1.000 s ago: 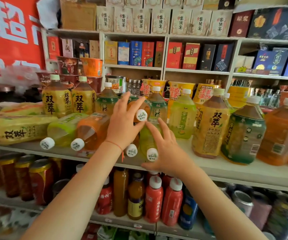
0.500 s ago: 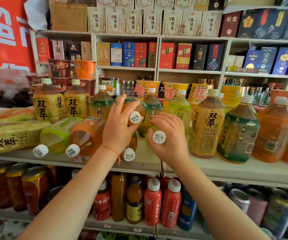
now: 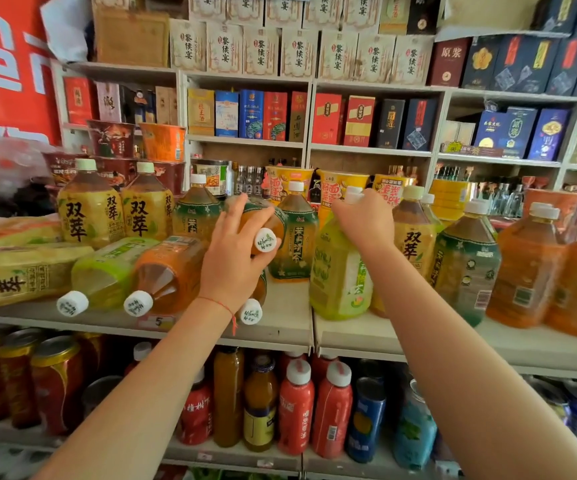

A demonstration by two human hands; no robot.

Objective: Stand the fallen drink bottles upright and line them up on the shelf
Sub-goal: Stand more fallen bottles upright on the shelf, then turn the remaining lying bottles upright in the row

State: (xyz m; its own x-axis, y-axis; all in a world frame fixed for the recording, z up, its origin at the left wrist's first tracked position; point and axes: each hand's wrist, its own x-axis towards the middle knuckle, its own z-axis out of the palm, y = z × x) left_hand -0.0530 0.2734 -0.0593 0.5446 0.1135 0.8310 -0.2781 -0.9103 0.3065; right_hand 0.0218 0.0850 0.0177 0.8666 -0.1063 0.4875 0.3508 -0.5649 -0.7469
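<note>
While the right hand (image 3: 363, 225) grips an upright green bottle (image 3: 340, 271) and the left hand (image 3: 233, 261) holds a tilted one (image 3: 263, 225), three bottles lie fallen on the shelf (image 3: 280, 327).

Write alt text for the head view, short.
Right hand grips the neck of an upright light-green bottle on the shelf; left hand holds a tilted amber bottle. Three bottles lie fallen at left.

Two hands grip here. Four fallen bottles: the amber bottle (image 3: 265, 227) in the left hand (image 3: 231, 268), a capped bottle (image 3: 250, 311) just under that grip, and a green bottle (image 3: 107, 271) and an orange bottle (image 3: 166, 271) to its left. The right hand (image 3: 363, 226) grips one upright pale bottle (image 3: 339, 271).
</note>
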